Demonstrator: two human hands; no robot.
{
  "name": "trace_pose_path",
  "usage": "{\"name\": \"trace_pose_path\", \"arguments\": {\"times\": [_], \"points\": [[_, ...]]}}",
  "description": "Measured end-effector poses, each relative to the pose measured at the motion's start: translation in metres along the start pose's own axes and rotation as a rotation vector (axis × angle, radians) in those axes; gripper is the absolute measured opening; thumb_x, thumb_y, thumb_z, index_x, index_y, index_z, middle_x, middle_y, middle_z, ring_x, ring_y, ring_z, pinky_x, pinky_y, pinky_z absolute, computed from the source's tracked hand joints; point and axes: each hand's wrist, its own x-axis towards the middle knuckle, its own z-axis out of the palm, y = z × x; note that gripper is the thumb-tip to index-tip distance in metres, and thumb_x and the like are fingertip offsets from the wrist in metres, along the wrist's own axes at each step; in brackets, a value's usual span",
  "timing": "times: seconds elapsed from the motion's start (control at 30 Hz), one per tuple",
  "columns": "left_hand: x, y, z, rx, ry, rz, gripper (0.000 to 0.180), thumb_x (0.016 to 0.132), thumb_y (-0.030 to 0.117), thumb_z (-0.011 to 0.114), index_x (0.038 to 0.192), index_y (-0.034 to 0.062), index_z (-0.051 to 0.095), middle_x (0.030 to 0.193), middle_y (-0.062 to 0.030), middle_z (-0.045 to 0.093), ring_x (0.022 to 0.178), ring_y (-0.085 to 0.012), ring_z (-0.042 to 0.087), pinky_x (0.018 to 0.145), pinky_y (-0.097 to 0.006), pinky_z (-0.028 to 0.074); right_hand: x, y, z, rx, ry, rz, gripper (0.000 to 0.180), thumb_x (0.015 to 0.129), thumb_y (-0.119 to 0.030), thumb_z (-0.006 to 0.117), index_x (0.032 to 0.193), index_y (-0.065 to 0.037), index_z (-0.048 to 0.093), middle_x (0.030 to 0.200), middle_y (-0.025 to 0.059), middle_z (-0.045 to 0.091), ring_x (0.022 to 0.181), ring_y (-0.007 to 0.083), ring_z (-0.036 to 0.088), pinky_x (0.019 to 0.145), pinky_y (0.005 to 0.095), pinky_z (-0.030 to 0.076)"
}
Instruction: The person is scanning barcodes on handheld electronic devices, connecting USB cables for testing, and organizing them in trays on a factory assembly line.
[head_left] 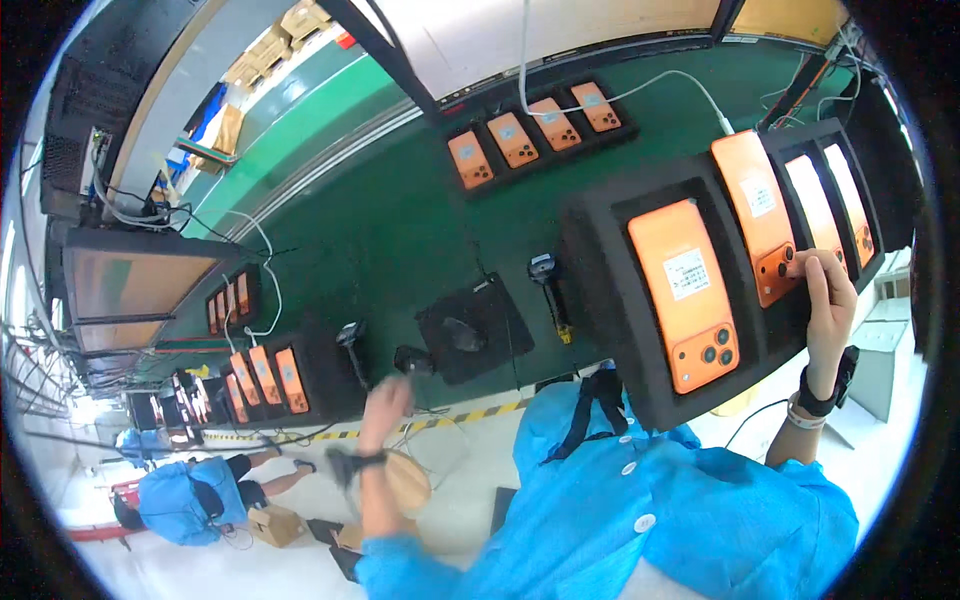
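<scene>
A black foam tray (605, 260) at the right holds several smartphones in a row. My right hand (832, 295) has its fingers closed at the camera end of an orange smartphone (738, 165). That phone carries a white label, and a white cable (724, 124) is plugged into its far end. Left of it in the tray lies another orange smartphone (660, 245), back up with a label. On the tray's right side are two more phones with bright glare. My left hand (388, 405) is smeared by motion near the table's front edge, beside a small black device (412, 360); its fingers are unclear.
On the green table lie a mouse (462, 335) on a black mat (505, 310) and two barcode scanners (548, 290) (350, 345). A far tray (610, 140) holds several orange phones, with more trays at the left. Another person in blue (190, 500) is at the lower left.
</scene>
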Motion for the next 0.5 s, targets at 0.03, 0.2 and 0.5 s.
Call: {"name": "trace_pose_path", "arguments": {"times": [0.03,0.2,0.5], "points": [[0.069,0.040,-0.005,-0.258,0.106,-0.151,0.019,0.094,0.020,0.054,0.091,0.0033,0.060,0.077,-0.0128,0.061,0.063,-0.0230,0.057,0.057,-0.037,0.045,-0.008,-0.005,0.005,-0.038,0.093,0.028,0.019,0.099,-0.009,0.049,0.096,0.004,0.064,0.089,0.0050,0.064,0.084,0.0118,0.057,0.080,0.0239,0.042],[0.318,0.031,0.041,-0.933,0.415,-0.249,0.033,0.093,0.025,0.059,0.107,-0.0040,0.059,0.091,-0.0097,0.065,0.079,-0.0167,0.061,0.070,-0.030,0.049,-0.060,-0.033,0.042,-0.220,0.371,0.032,0.020,0.100,-0.008,0.045,0.104,0.005,0.060,0.110,0.0096,0.061,0.111,0.0190,0.055,0.099,0.0289,0.037],[0.496,0.016,0.138,-0.786,0.425,-0.476,0.079,0.079,0.041,0.073,0.128,-0.0152,0.046,0.126,-0.0301,0.055,0.117,-0.0395,0.054,0.099,-0.042,0.042,-0.203,-0.001,0.101,-0.188,0.791,0.588,0.028,0.100,-0.022,0.048,0.115,0.001,0.054,0.111,0.0090,0.056,0.103,0.0174,0.050,0.094,0.0305,0.038]]}}
